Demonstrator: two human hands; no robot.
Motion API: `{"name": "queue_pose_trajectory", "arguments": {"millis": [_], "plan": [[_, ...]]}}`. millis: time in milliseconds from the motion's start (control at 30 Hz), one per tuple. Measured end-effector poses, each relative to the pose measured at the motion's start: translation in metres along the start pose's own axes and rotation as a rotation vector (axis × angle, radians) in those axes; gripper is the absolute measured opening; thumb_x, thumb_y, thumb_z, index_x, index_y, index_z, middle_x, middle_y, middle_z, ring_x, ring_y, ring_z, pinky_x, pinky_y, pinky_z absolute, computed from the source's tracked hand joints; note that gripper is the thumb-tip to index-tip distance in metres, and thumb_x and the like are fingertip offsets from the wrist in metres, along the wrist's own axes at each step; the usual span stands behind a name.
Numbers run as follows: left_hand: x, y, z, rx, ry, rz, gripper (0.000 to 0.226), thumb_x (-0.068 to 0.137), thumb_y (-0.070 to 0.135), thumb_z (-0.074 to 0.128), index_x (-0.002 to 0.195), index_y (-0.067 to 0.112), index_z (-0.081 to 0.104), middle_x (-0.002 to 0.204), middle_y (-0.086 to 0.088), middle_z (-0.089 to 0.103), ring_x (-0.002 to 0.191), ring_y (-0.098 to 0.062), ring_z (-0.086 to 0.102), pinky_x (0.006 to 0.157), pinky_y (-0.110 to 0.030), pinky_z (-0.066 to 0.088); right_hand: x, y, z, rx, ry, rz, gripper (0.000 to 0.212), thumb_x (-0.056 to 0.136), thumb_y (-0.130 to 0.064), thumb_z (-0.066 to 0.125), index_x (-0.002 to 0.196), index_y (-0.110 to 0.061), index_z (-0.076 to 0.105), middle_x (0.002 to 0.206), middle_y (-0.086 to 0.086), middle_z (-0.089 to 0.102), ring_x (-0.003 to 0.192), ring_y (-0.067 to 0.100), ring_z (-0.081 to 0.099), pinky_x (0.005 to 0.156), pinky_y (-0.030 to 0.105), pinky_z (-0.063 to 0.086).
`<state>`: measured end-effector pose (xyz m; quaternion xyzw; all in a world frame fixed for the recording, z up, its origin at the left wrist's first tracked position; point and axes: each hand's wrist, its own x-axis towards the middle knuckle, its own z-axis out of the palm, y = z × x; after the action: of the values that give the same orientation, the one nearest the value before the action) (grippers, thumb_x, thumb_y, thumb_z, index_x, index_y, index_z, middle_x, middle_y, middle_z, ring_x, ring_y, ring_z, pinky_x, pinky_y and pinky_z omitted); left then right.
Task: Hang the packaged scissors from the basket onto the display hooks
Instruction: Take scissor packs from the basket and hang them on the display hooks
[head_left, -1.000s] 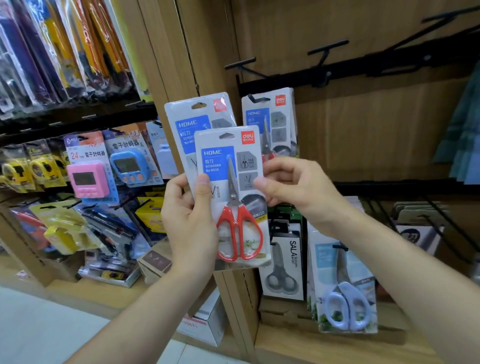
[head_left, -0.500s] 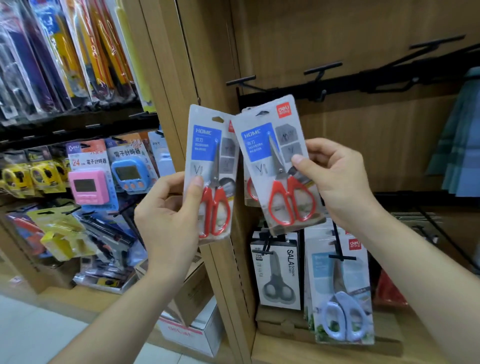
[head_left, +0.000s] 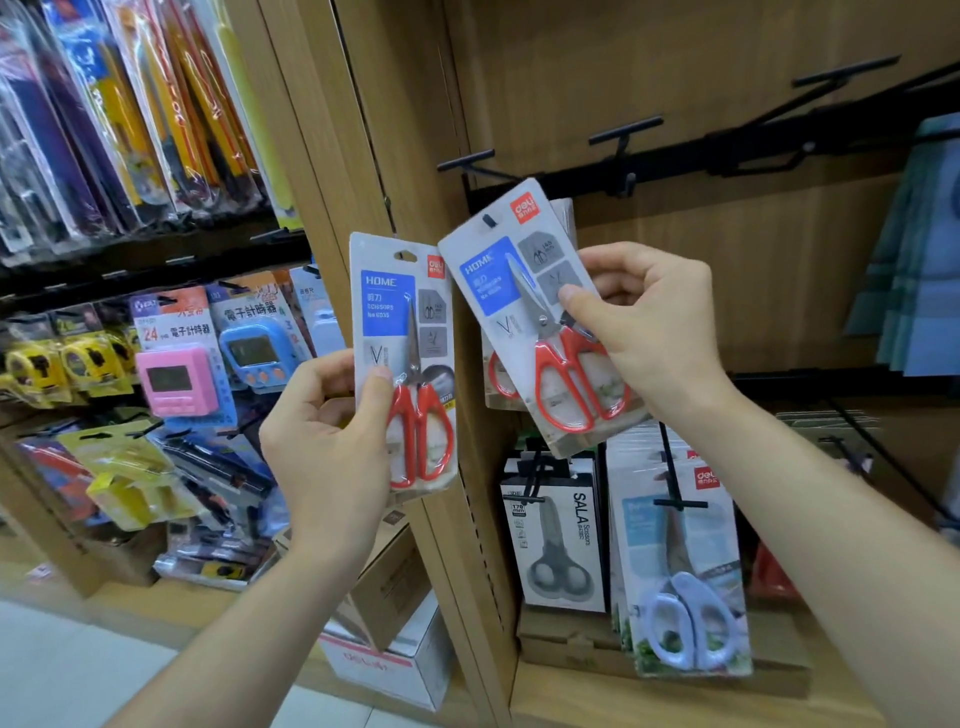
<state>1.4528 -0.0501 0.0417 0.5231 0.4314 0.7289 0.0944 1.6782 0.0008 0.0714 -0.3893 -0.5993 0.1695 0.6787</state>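
My left hand (head_left: 332, 436) grips one pack of red-handled scissors (head_left: 402, 358) upright, thumb on its front. My right hand (head_left: 649, 332) pinches a second pack of red-handled scissors (head_left: 524, 312), tilted left, with its hang hole up against the leftmost black display hook (head_left: 467, 161). Behind it hangs another such pack (head_left: 501, 374), mostly hidden. The basket is out of view.
More black hooks (head_left: 626, 130) stick out of the rail to the right. Below hang a grey SALA scissors pack (head_left: 556, 540) and a pale blue scissors pack (head_left: 680, 587). Left of the wooden post (head_left: 363, 156) are timers (head_left: 174, 379) and stationery. Cardboard boxes (head_left: 395, 639) stand on the floor.
The two packs, first held together, have come apart. My right hand carried its pack up and right to the hook, while my left hand kept the other one lower left.
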Motion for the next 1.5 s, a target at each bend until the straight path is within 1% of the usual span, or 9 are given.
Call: {"name": "queue_pose_trajectory", "arguments": {"millis": [267, 433, 633, 833, 1000, 1100, 1200, 1300, 1500], "plan": [[-0.003, 0.001, 0.002, -0.005, 0.008, 0.000, 0.015, 0.098, 0.018, 0.070, 0.095, 0.032, 0.067, 0.092, 0.016, 0.076, 0.088, -0.008, 0.076, 0.069, -0.025, 0.062, 0.010, 0.011, 0.004, -0.112, 0.017, 0.053, 0.026, 0.091, -0.029, 0.078, 0.113, -0.016, 0.072, 0.091, -0.008, 0.075, 0.086, 0.004, 0.074, 0.068, 0.028, 0.063], [-0.008, 0.002, 0.004, -0.028, -0.013, -0.016, 0.011, 0.098, 0.017, 0.069, 0.097, 0.028, 0.067, 0.094, 0.011, 0.076, 0.088, -0.007, 0.076, 0.066, -0.020, 0.060, 0.025, 0.029, 0.017, -0.260, 0.168, 0.135, 0.017, 0.087, -0.038, 0.082, 0.088, -0.026, 0.069, 0.081, -0.011, 0.070, 0.091, 0.014, 0.069, 0.078, 0.040, 0.061], [-0.006, 0.003, 0.006, -0.100, -0.057, -0.110, 0.008, 0.099, 0.017, 0.068, 0.099, 0.025, 0.067, 0.093, 0.014, 0.077, 0.091, -0.011, 0.076, 0.079, -0.036, 0.065, 0.012, 0.031, 0.021, -0.417, 0.138, 0.130, 0.023, 0.086, -0.045, 0.080, 0.088, -0.025, 0.070, 0.083, -0.009, 0.070, 0.085, 0.014, 0.068, 0.077, 0.036, 0.057], [-0.006, 0.002, 0.016, -0.196, -0.137, -0.160, 0.006, 0.097, 0.015, 0.069, 0.102, 0.019, 0.069, 0.097, 0.002, 0.077, 0.094, -0.016, 0.073, 0.092, -0.051, 0.060, -0.015, 0.006, 0.011, 0.218, -0.374, 0.169, 0.035, 0.080, -0.038, 0.080, 0.110, -0.023, 0.070, 0.093, 0.001, 0.078, 0.090, 0.015, 0.075, 0.084, 0.033, 0.060], [-0.003, -0.001, 0.021, 0.033, -0.124, 0.151, 0.015, 0.100, 0.020, 0.069, 0.113, 0.015, 0.068, 0.107, 0.003, 0.074, 0.102, -0.011, 0.070, 0.089, -0.043, 0.060, -0.018, -0.001, 0.018, 0.332, -0.329, 0.208, 0.011, 0.094, -0.006, 0.071, 0.098, -0.016, 0.070, 0.085, 0.008, 0.077, 0.078, 0.018, 0.074, 0.066, 0.033, 0.059], [0.009, -0.024, 0.015, 0.358, -0.043, 0.460, 0.042, 0.101, 0.025, 0.064, 0.140, 0.009, 0.060, 0.142, -0.009, 0.058, 0.135, -0.020, 0.050, 0.115, -0.038, 0.041, -0.015, 0.000, 0.015, 0.287, -0.244, 0.180, 0.012, 0.095, -0.005, 0.070, 0.097, -0.016, 0.069, 0.094, 0.016, 0.077, 0.076, 0.016, 0.074, 0.066, 0.030, 0.059], [0.013, -0.045, 0.013, 0.554, -0.099, 0.528, 0.063, 0.098, 0.021, 0.067, 0.154, 0.006, 0.044, 0.162, -0.010, 0.038, 0.149, -0.022, 0.035, 0.124, -0.033, 0.027, -0.011, 0.002, 0.013, 0.174, -0.184, 0.124, 0.016, 0.096, -0.006, 0.070, 0.095, -0.021, 0.068, 0.086, 0.005, 0.076, 0.076, 0.009, 0.074, 0.066, 0.021, 0.056], [0.013, -0.062, 0.012, 0.682, -0.123, 0.614, 0.074, 0.092, 0.010, 0.073, 0.157, 0.002, 0.037, 0.165, -0.013, 0.033, 0.151, -0.031, 0.034, 0.125, -0.039, 0.028, -0.010, 0.002, 0.016, 0.105, -0.114, 0.074, 0.020, 0.095, -0.007, 0.072, 0.091, -0.026, 0.066, 0.071, -0.011, 0.073, 0.072, 0.000, 0.071, 0.064, 0.015, 0.053], [0.018, -0.069, 0.009, 0.718, -0.081, 0.693, 0.072, 0.091, 0.014, 0.073, 0.155, 0.002, 0.042, 0.164, -0.013, 0.037, 0.150, -0.031, 0.037, 0.116, -0.050, 0.043, -0.008, 0.004, 0.023, -0.032, -0.054, 0.015, 0.009, 0.094, -0.013, 0.073, 0.097, -0.019, 0.068, 0.076, -0.011, 0.072, 0.071, -0.003, 0.071, 0.061, 0.012, 0.052]]}}
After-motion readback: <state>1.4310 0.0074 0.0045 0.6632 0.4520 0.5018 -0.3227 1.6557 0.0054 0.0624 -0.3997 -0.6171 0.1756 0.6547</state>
